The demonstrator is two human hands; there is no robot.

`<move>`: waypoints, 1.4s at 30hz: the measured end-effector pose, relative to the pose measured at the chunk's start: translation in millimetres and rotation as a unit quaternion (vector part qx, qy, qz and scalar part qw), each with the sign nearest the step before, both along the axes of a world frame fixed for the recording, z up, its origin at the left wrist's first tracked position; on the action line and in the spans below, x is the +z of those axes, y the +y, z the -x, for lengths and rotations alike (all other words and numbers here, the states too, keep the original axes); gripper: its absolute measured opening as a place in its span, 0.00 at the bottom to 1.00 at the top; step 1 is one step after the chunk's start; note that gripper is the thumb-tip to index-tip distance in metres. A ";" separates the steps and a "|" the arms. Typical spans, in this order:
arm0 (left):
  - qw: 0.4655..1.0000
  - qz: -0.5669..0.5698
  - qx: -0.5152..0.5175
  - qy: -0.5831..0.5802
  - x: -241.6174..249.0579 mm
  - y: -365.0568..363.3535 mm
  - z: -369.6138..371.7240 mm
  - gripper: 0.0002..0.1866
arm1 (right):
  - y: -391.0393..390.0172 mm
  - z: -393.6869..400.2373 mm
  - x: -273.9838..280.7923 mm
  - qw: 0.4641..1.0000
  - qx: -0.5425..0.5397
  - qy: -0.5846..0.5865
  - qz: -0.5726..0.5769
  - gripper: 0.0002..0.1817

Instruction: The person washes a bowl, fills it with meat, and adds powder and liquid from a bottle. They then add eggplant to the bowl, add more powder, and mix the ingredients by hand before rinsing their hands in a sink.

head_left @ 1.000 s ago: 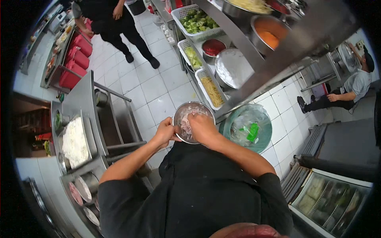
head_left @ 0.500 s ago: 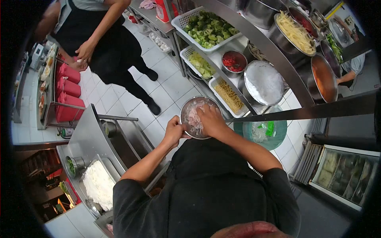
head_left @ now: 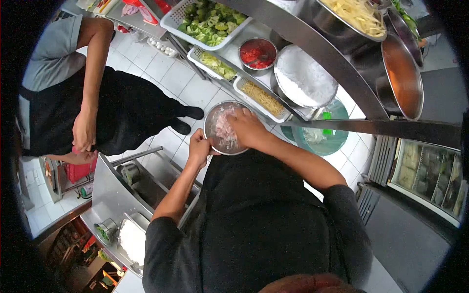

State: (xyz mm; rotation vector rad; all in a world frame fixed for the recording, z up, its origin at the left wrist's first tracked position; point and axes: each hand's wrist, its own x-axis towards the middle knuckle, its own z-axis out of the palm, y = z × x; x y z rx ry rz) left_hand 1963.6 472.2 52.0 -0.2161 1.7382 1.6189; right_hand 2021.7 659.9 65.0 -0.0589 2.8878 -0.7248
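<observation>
My left hand (head_left: pixel 199 148) grips the left rim of a round metal bowl (head_left: pixel 211 111), with the thumb on the near edge. In the bowl lies pale pink raw meat (head_left: pixel 224 126) with a whitish coating, some of it smeared on the inner wall. My right hand (head_left: pixel 248 128) reaches over the right rim into the bowl, its fingers curled into the meat and the fingertips partly hidden. The bowl is held in front of my black apron, tilted slightly.
A co-worker in a black apron (head_left: pixel 117 107) stands at left. Ahead, a shelf carries a broccoli basket (head_left: pixel 171 22), a noodle basket (head_left: pixel 240 87) and a large pot of white powder (head_left: pixel 308 75). A metal rail (head_left: pixel 371 126) runs at right; a steel counter (head_left: pixel 115 188) stands at left.
My view has turned, and the bowl with both hands sits a little further left and higher. The co-worker has come nearer. My right hand stays in the meat.
</observation>
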 end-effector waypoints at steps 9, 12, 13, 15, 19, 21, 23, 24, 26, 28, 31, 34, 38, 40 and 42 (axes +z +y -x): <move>0.999 -0.003 -0.027 -0.026 -10.2 16.5 21.2 0.12 | -7.3 18.9 -28.9 0.995 -0.103 -0.004 -0.011 0.20; 0.999 -0.008 0.036 -0.027 -0.2 17.0 20.1 0.09 | -16.2 35.0 -45.9 0.994 -0.099 0.046 0.030 0.12; 0.998 -0.010 0.051 -0.034 -9.2 13.7 23.9 0.08 | -19.4 44.6 -49.1 0.994 -0.098 0.049 0.029 0.12; 0.996 -0.020 0.081 -0.025 -11.4 16.1 38.2 0.08 | -25.0 63.0 -44.7 0.992 -0.109 0.038 0.053 0.14; 0.986 -0.068 0.151 -0.032 -16.1 30.5 64.3 0.08 | -11.3 93.7 -24.7 0.991 -0.061 0.080 0.086 0.19; 0.974 -0.074 0.214 -0.008 -13.0 37.3 72.0 0.08 | -3.6 109.8 -26.7 0.992 -0.034 0.091 0.083 0.16; 0.963 -0.070 0.261 -0.005 -7.2 40.9 86.5 0.07 | -0.3 133.1 -21.9 0.994 -0.005 0.085 0.070 0.16; 0.958 -0.072 0.277 0.000 -5.7 41.9 91.0 0.07 | -2.8 141.2 -23.8 0.994 -0.005 0.099 0.053 0.17; 0.948 -0.078 0.307 0.017 -4.4 41.8 107.2 0.05 | -9.2 161.5 -21.0 0.990 -0.007 0.139 0.021 0.20; 0.944 -0.071 0.322 0.026 0.3 41.4 124.0 0.06 | -11.8 179.4 -10.0 0.993 -0.009 0.112 0.038 0.20; 0.934 -0.053 0.350 0.043 -17.5 38.3 153.3 0.06 | -13.6 207.8 -18.3 0.988 -0.009 0.136 0.068 0.16; 0.928 -0.066 0.364 0.036 -20.1 18.4 175.7 0.06 | -23.4 234.6 -12.6 0.984 -0.016 0.135 0.112 0.13; 0.911 -0.105 0.399 0.018 -12.6 -4.6 209.2 0.10 | -41.4 277.2 -25.3 0.980 0.008 0.162 0.116 0.09; 0.912 -0.095 0.398 0.022 -19.3 -14.0 231.2 0.09 | -53.5 292.5 -25.7 0.980 0.026 0.156 0.118 0.09; 0.923 -0.078 0.374 0.045 -23.9 -20.7 257.3 0.06 | -60.5 309.9 -23.6 0.982 0.033 0.141 0.120 0.09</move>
